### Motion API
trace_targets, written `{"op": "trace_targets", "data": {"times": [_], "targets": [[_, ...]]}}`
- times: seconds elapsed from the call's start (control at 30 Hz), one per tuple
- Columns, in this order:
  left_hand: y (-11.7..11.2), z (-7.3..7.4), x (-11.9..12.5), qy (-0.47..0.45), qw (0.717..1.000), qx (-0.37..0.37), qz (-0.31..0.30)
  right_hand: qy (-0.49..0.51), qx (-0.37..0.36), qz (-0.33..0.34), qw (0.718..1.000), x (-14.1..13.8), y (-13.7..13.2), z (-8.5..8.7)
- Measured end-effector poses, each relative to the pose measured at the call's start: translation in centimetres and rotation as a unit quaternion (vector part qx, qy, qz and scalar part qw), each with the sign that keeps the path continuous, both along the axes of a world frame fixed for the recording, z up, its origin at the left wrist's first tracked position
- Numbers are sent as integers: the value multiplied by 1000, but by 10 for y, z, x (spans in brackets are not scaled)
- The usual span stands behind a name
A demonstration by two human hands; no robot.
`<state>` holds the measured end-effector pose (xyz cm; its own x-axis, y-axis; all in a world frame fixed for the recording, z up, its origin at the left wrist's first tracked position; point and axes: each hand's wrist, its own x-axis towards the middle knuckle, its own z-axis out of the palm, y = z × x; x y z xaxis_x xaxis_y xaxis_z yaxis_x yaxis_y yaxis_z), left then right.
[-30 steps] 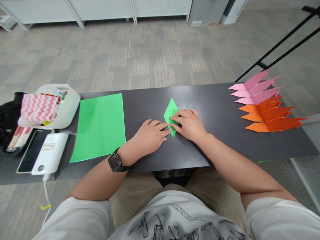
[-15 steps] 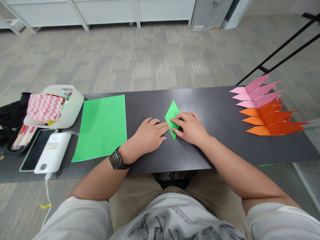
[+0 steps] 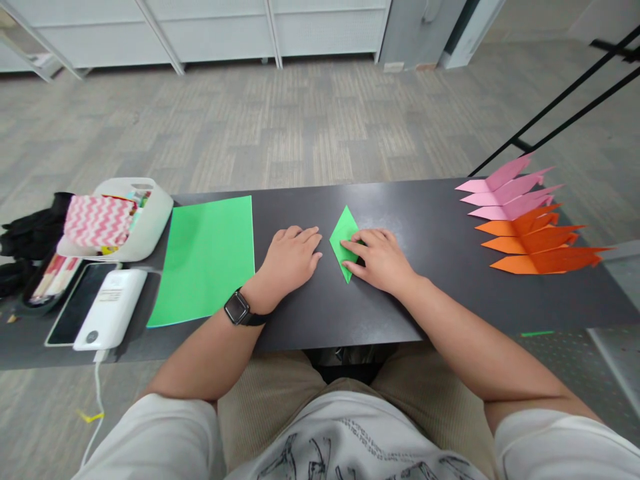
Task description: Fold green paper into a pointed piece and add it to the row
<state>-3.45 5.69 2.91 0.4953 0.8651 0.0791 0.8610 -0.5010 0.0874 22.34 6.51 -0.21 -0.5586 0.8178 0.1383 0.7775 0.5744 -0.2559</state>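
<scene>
A small green folded paper [image 3: 344, 235], kite-shaped, lies flat on the dark table [image 3: 430, 220]. My right hand [image 3: 376, 258] rests on its right side, fingers pressing the fold down. My left hand [image 3: 291, 257] lies flat on the table just left of the paper, fingers stretched out and apart, not touching it. A dark watch [image 3: 237, 309] sits on my left wrist.
A full green sheet [image 3: 206, 257] lies to the left. Farther left stand a white basket [image 3: 150, 227] with a zigzag-patterned pouch, a phone [image 3: 75, 303] and a white power bank [image 3: 111, 318]. Folded pink pieces [image 3: 505, 190] and orange pieces [image 3: 540, 240] lie at the right end.
My left hand has slid left, off the folded green paper, and now lies flat beside it. My right hand stays pressed on the paper.
</scene>
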Motion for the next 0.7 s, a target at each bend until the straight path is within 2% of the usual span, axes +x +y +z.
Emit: {"op": "trace_targets", "data": {"times": [0.03,0.1,0.17,0.23,0.47,0.7], "targets": [[0,1,1,-11,1000,11,-2,0,0,1,1000,0,0,0],[0,2,4,-38,998,18,-49,1,-1,5,1000,2,1,-1],[-2,2,6,-53,992,1,-111,4,-2,10,1000,3,2,-1],[-5,0,8,-49,988,-27,-146,6,-2,14,1000,4,2,-1],[-13,7,5,0,982,-50,-180,8,-6,22,1000,5,2,-2],[-17,17,9,-6,966,-81,-244,-1,-5,19,1000,5,2,-2]]}}
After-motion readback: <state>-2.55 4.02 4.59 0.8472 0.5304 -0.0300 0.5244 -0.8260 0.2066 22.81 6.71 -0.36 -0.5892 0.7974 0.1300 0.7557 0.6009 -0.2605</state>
